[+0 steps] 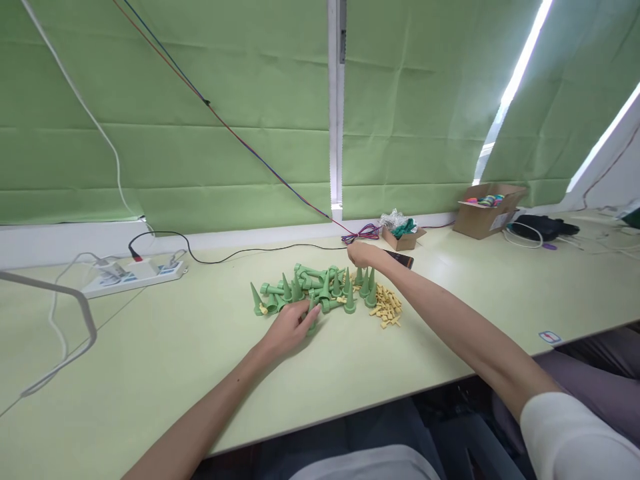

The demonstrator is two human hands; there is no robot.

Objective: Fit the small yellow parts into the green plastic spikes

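A pile of green plastic cone spikes (325, 285) covers the middle of the table, some standing point-up, others lying on their sides. My left hand (287, 328) is at the near edge of this pile, thumb and fingers closed around one green cone spike (313, 327). Beyond the pile's right part is my right hand (367, 255), its fingers bent together just above an upright green cone (359, 276). Whatever those fingertips pinch is hidden. Small yellow plastic pieces (387, 307) lie heaped below my right forearm, and a few more are scattered among the cones.
At the back are a small open carton (400, 240), a bundle of coloured wire (367, 231) and a dark phone (403, 260). A larger cardboard box (483, 220) stands farther right. On the left lies a white power strip (135, 277) with cables. Another person's leg (595, 380) shows at right.
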